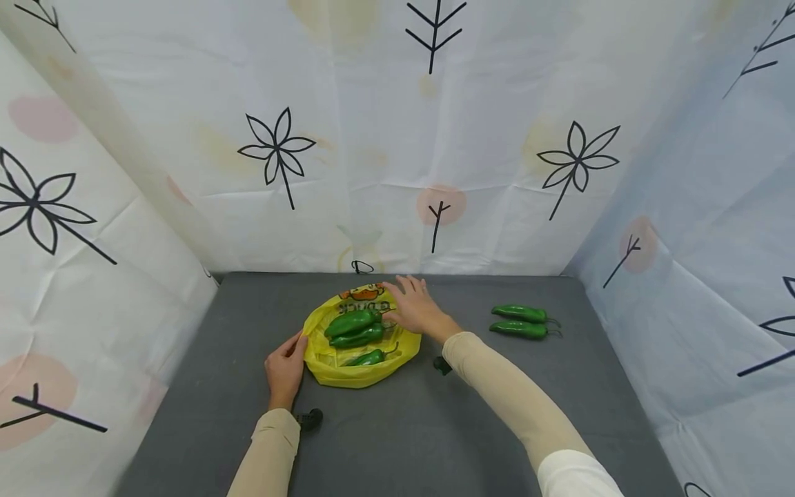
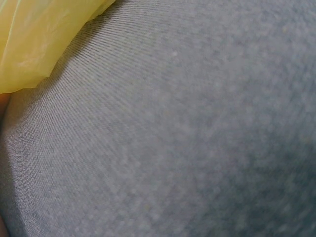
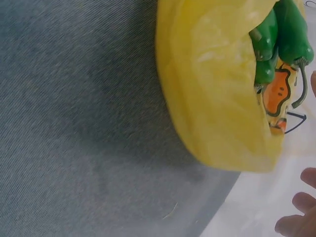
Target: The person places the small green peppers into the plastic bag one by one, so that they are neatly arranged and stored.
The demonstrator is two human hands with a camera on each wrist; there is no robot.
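A yellow plastic bag lies with its mouth spread wide on the dark grey table. Inside it are three green peppers; the upper pepper partly overlaps the middle pepper, and a smaller pepper sits nearer the front rim. At the bag's left edge my left hand pinches the rim between thumb and fingers. My right hand reaches over the right rim, fingers spread and holding nothing, its thumb close to the upper pepper's stem. The right wrist view shows its fingertips apart from the peppers.
Two more green peppers lie side by side on the table, right of the bag. White patterned cloth hangs behind the table and along both sides. Dark wrist-worn devices show under both forearms.
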